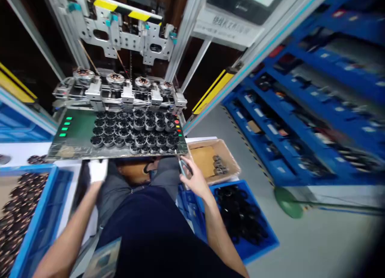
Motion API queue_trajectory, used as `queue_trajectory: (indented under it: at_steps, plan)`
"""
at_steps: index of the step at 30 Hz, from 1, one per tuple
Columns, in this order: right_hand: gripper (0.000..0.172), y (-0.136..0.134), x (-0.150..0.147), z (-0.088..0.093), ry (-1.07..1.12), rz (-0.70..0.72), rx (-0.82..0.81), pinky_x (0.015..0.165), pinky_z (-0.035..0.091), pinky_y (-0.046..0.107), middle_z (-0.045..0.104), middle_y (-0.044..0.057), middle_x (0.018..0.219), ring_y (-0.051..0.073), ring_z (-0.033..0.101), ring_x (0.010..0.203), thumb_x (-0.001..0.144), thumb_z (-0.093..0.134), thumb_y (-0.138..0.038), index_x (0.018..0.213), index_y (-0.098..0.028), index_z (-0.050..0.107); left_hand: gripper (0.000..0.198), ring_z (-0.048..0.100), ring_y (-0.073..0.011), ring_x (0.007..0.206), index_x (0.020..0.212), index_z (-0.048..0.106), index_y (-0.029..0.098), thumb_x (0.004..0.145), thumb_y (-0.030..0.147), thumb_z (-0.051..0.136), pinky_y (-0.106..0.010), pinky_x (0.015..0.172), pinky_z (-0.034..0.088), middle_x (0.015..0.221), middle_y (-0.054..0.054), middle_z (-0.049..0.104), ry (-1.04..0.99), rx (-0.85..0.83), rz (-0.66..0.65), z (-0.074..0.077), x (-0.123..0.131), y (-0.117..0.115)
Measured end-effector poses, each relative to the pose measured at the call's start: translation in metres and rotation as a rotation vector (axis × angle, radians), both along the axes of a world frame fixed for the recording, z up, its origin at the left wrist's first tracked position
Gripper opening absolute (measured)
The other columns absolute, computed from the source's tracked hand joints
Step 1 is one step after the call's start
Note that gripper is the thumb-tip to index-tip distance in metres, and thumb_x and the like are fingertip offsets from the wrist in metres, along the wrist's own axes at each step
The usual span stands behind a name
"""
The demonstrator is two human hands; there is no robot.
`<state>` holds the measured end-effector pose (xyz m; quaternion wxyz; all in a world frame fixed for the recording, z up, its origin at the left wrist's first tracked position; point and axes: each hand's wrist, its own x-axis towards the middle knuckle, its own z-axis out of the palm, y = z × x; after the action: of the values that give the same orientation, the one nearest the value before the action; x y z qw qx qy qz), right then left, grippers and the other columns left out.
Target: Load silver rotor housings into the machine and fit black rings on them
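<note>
Seated before a machine (126,41), knees under a green tray (78,129) loaded with rows of black ring parts (135,129). Right hand (195,180) just below the tray's front right corner, fingers curled around a small dark tool (184,168), tip touching or nearly touching the tray edge; cannot tell which. Left hand (94,178) lower left of the tray, blurred, against a white sheet (99,170) on the tabletop (18,152); spread or closed cannot be told. Left of the lap, a blue bin (45,214) full of dark coiled parts (15,214). Right of the lap, a cardboard box (224,150) with a few dark rings, and nearer, a blue crate (255,246) of black parts on the floor. Further right, blue shelves (315,89), blurred.
</note>
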<state>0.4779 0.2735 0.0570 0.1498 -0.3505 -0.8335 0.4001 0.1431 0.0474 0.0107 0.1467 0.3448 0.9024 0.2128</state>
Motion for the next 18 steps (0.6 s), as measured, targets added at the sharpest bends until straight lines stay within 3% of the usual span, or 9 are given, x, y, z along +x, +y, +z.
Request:
queue_trajectory:
  at_steps: [3,6,8,13,18]
  plan:
    - [0.087,-0.035,-0.03,-0.008,-0.011,0.163,-0.055,0.103,0.065,0.045,0.067,0.007,0.127,0.025,0.069,0.108,0.086,0.078,-0.026,0.171,-0.031,0.056,0.031,0.079,-0.0236,0.113,0.132,0.075,0.015,0.115,0.04,0.069,-0.045,0.104,0.068,0.126,-0.01,0.08,-0.202,0.016,-0.012,-0.005,0.048,-0.018]
    - [0.097,-0.073,-0.07,-0.023,-0.012,0.298,-0.108,0.11,0.063,0.049,0.062,0.008,0.131,0.028,0.069,0.117,0.084,0.08,-0.027,0.175,-0.034,0.049,0.031,0.08,-0.018,0.093,0.133,0.076,0.021,0.121,0.038,0.053,-0.033,0.093,0.066,0.108,-0.003,0.085,-0.379,0.079,-0.099,-0.01,0.1,-0.022]
    - [0.102,-0.095,-0.095,-0.034,-0.01,0.39,-0.141,0.116,0.061,0.052,0.059,0.009,0.136,0.031,0.068,0.126,0.083,0.082,-0.029,0.178,-0.035,0.045,0.033,0.081,-0.0192,0.096,0.133,0.077,0.023,0.12,0.04,0.052,-0.03,0.093,0.064,0.11,-0.002,0.087,-0.405,0.104,-0.08,-0.01,0.118,-0.023]
    - [0.098,-0.119,-0.138,-0.043,0.007,0.623,-0.196,0.125,0.056,0.058,0.054,0.012,0.141,0.034,0.066,0.132,0.09,0.08,-0.036,0.18,-0.031,0.041,0.033,0.082,-0.0234,0.101,0.131,0.076,0.016,0.119,0.041,0.058,-0.041,0.099,0.065,0.113,-0.01,0.084,-0.254,0.004,0.14,-0.003,0.102,-0.054]
    - [0.078,-0.115,-0.163,-0.034,-0.033,0.907,-0.272,0.104,0.069,0.048,0.058,0.012,0.149,0.027,0.072,0.113,0.101,0.071,-0.04,0.175,-0.035,0.049,0.037,0.08,-0.0237,0.11,0.135,0.075,0.016,0.12,0.044,0.057,-0.047,0.107,0.065,0.121,-0.011,0.082,-0.045,-0.139,0.319,0.017,0.053,-0.105]
